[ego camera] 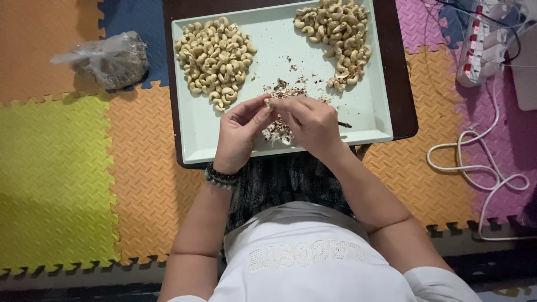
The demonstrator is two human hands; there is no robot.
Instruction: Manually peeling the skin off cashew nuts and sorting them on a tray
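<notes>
A pale green tray [369, 106] rests on a small dark table [400, 84]. A heap of pale cashew nuts [214, 55] lies at the tray's left, and a second heap of cashews [338, 33] lies at its far right. Brown skin flakes [282, 89] are scattered in the middle. My left hand [238, 134] and my right hand [313, 126] meet over the flakes, both pinching one cashew nut [269, 103] between the fingertips. A dark thin tool tip [344, 124] pokes out beside my right hand. A beaded bracelet [220, 176] circles my left wrist.
Coloured foam floor mats [56, 168] surround the table. A knotted plastic bag of dark bits [109, 59] lies at the left. A white power strip [481, 45] and a looped white cable [475, 162] lie at the right.
</notes>
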